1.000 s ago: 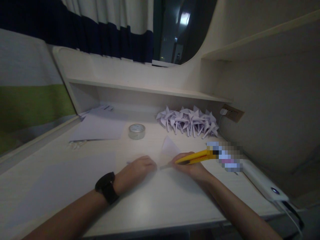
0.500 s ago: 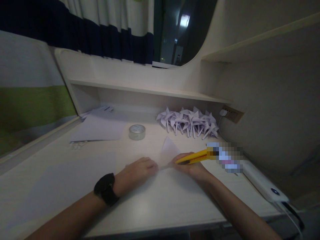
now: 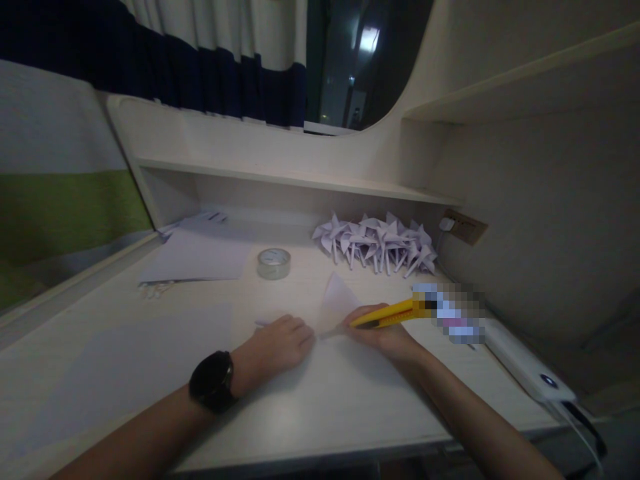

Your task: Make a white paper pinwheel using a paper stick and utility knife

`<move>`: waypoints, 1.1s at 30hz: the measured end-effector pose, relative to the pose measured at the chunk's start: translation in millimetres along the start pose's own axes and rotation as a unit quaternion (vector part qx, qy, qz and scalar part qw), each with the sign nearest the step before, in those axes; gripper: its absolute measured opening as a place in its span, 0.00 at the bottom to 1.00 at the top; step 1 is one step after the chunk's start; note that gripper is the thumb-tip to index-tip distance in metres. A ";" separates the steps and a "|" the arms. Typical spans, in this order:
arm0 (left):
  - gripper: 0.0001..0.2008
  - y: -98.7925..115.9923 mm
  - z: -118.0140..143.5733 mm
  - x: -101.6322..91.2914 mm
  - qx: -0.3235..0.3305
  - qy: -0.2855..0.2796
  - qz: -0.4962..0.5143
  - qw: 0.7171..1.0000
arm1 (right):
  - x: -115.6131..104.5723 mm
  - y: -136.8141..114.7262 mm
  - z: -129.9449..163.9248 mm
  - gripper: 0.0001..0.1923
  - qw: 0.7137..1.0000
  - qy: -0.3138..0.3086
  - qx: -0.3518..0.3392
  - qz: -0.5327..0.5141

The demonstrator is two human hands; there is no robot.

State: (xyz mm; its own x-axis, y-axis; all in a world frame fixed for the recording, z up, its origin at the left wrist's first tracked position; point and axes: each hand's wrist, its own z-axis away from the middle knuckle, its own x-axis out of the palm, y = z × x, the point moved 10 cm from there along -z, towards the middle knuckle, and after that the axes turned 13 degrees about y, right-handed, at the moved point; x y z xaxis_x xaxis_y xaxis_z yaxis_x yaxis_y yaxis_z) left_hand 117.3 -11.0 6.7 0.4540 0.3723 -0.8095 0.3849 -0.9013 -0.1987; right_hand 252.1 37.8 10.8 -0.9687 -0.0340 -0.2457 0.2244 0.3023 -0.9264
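Observation:
My right hand (image 3: 385, 337) grips a yellow utility knife (image 3: 387, 315), its tip pointing left and down at a folded sheet of white paper (image 3: 337, 297) on the desk. One flap of that paper stands up as a small triangle behind the knife. My left hand (image 3: 280, 343), with a black watch (image 3: 213, 381) on its wrist, lies curled on the paper just left of the knife tip, pressing it down. The two hands are a few centimetres apart.
A roll of clear tape (image 3: 273, 263) stands behind my hands. Several white paper pinwheels (image 3: 377, 243) are heaped under the shelf. A stack of paper sheets (image 3: 200, 257) lies at the back left. A white power strip (image 3: 525, 367) runs along the right edge.
My left hand has slid slightly toward me and to the right on the paper. The right hand and knife have barely moved.

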 end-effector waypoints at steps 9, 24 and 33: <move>0.07 3.3 2.8 4.0 0.015 0.008 -0.014 1.000 | 0.0 0.4 -0.3 0.12 1.000 -0.002 -0.007 0.005; 0.09 4.6 0.6 -0.8 0.004 -0.002 -0.004 1.000 | 0.3 -9.9 1.9 0.11 0.999 0.001 -0.021 0.031; 0.07 2.5 1.5 -0.2 -0.003 0.010 -0.003 1.000 | 2.1 -9.8 1.5 0.10 0.999 0.004 -0.018 0.027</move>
State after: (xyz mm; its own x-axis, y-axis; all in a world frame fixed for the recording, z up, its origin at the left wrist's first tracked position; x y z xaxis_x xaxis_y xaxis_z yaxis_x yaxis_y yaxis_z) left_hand 117.0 -13.7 5.5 0.4672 0.3826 -0.7970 0.3924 -0.8976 -0.2009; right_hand 248.1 33.4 18.9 -0.9561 -0.0095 -0.2928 0.2724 0.3384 -0.9007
